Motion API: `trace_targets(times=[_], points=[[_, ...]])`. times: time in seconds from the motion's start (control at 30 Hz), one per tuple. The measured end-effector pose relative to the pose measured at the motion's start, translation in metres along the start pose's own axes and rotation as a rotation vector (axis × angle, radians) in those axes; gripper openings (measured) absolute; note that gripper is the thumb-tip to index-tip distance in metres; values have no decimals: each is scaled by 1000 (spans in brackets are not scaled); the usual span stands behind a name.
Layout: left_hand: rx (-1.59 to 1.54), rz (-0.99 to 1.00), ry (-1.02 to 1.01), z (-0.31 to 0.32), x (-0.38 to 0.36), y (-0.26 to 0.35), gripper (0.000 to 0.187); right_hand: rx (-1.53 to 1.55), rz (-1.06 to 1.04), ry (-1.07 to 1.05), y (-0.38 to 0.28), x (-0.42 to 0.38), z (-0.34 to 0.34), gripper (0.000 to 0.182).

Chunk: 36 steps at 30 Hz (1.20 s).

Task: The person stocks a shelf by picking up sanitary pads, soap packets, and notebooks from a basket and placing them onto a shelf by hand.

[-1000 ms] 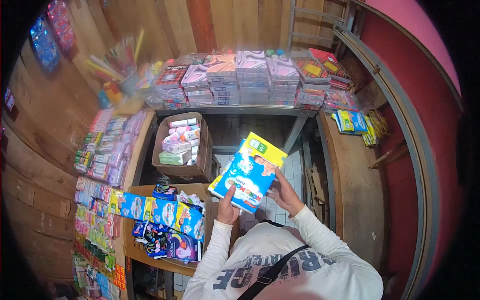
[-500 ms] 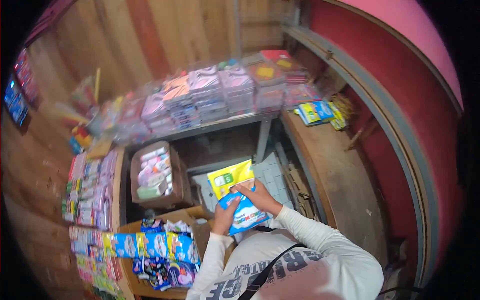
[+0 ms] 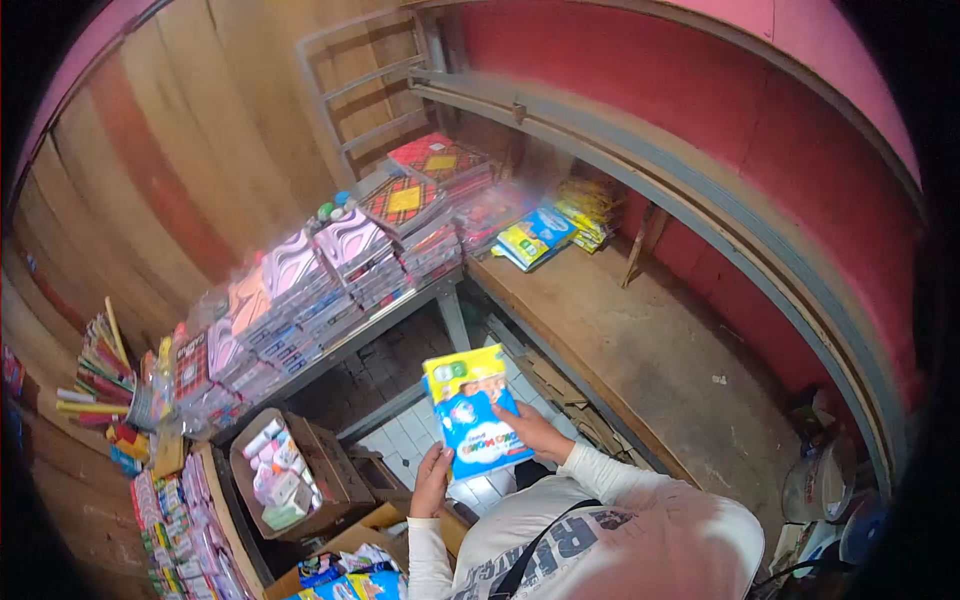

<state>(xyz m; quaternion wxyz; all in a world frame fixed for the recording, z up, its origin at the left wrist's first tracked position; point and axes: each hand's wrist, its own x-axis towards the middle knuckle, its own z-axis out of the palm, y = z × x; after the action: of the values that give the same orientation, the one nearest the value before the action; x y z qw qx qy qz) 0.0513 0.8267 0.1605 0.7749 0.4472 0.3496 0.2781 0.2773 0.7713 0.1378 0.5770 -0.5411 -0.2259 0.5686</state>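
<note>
In front of my body, a flat blue and yellow diaper pack (image 3: 468,415) is held up with its printed front facing me. My left hand (image 3: 432,480) grips its lower left edge. The right side of the pack is between the thumb and fingers of my right hand (image 3: 538,430); those fingers are partly hidden behind it. Similar blue and yellow packs (image 3: 537,238) lie stacked on the wooden shelf (image 3: 650,330) ahead to my right, beside yellow packs (image 3: 590,205).
Wrapped notebooks (image 3: 350,240) stand in stacks along the back shelf. A cardboard box (image 3: 335,460) of bottles and small packages sits below it. At the bottom, another box (image 3: 385,520) holds dark and blue packs. Small packages (image 3: 170,510) line the left side.
My view has turned to the right, toward the wooden shelf. Both hands have moved outward to the edges of the diaper pack, so more of its front shows.
</note>
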Motion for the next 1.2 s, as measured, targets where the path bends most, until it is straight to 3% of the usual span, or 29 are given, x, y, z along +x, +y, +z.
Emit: trace_targets(times=[0.17, 0.3, 0.37, 0.47, 0.6, 0.77, 0.9, 0.93, 1.03, 1.17, 1.2], points=[[141, -159, -115, 6, 62, 5, 51, 284, -105, 309, -69, 50, -46, 46], [248, -219, -130, 22, 135, 12, 51, 389, -246, 417, -106, 129, -112, 46], [308, -232, -171, 38, 174, 25, 53, 472, -414, 425, -117, 176, -143, 50], [391, -229, -275, 57, 246, 34, 51, 479, -454, 514, -149, 227, -176, 53], [451, -168, -285, 103, 342, 50, 51, 424, -478, 646, -160, 316, -227, 52], [414, -169, -289, 147, 442, 48, 57, 292, -494, 869, -183, 373, -244, 56], [607, -100, -224, 175, 502, 46, 68, 324, -617, 944, -138, 456, -288, 51], [526, -135, -212, 180, 518, 40, 81, 113, -468, 1063, -153, 433, -271, 49], [501, -122, -23, 201, 560, 25, 81, -133, -326, 1054, -160, 419, -259, 54], [186, -129, -214, 203, 603, 7, 86, -346, -247, 1085, -176, 399, -244, 59], [147, -88, -214, 201, 614, -6, 89, -406, -225, 971, -177, 392, -251, 62]])
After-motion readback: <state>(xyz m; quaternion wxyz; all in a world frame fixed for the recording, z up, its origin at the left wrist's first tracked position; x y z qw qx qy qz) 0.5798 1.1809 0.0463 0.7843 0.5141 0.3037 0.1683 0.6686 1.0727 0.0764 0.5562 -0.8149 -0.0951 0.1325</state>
